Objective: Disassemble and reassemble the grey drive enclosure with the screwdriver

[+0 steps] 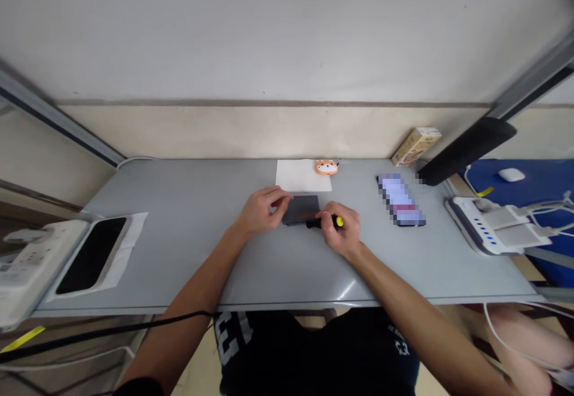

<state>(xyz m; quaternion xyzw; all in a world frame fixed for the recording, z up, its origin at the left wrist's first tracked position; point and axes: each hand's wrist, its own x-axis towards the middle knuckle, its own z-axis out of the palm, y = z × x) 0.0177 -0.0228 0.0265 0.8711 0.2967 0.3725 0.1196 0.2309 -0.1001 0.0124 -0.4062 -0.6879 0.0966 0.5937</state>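
A flat dark grey rectangular box-like piece point(303, 207) lies on the grey desk point(188, 264) in front of me, with a row of small marks or slots along its near edge. At its far left corner my left hand point(265, 209) has thumb and forefinger pinched together; whatever is between the fingertips is too small to make out. My right hand point(339, 225) is closed around a short black handled tool with a yellow end point(339, 221). That tool's dark tip points left, over the piece's near right corner. Its exact kind cannot be told.
Behind lie a white paper sheet point(293, 174) and an orange animal-faced case point(326, 167). To the right are a phone point(401, 200), a carton point(416, 146), a black cylinder point(469, 151) and a charger strip point(479, 234). Leftward, another phone point(92, 256) sits beside a power strip point(40, 258).
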